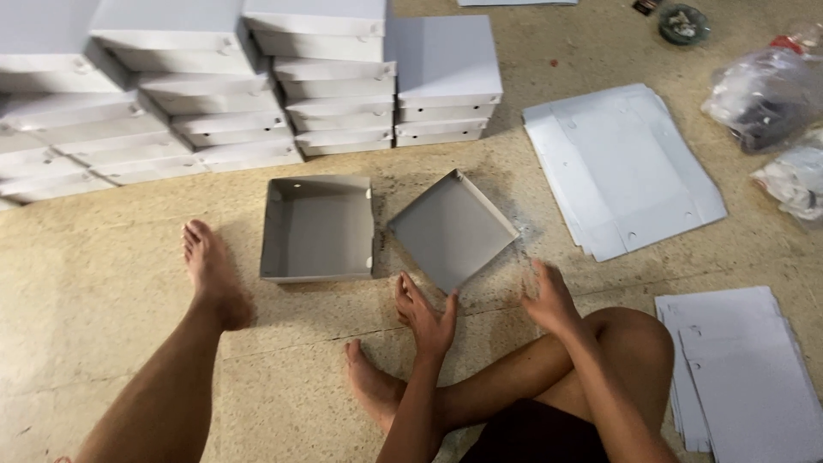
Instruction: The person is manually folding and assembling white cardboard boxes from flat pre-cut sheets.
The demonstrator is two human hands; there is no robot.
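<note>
Grey cardboard throughout. Shallow box lid (452,230), turned corner-on, inner face up, tilted with its near corner down on the floor (111,283). Left hand (426,315) at that near corner, fingers spread and open, palm against the lid's lower edge, not clenched. Right hand (549,297) at the lid's right-hand edge, fingers loosely curled, touching or just beside the rim; firm grasp or mere contact could not be told. Open box tray (317,228) flat on the floor just left of the lid, hollow side up, small round holes in its walls, apart from both hands.

Stacks of finished boxes (257,86) ranged along the far side, several high, leaning slightly at the left, well behind the tray. Pile of flat box blanks (621,167) to the right of the lid, punched with small holes, unfolded. Second pile of flat sheets (746,369) at lower right, beside the bent right knee. Clear plastic bags (767,94) with dark and pale contents at the far right edge. Small round dark dish (683,23) near the top edge, contents too small to make out.

Seated posture on the mottled beige floor: left leg stretched forward with bare left foot (210,270) near the tray's left wall, right leg folded, bare right foot (373,386) tucked below the left hand.
</note>
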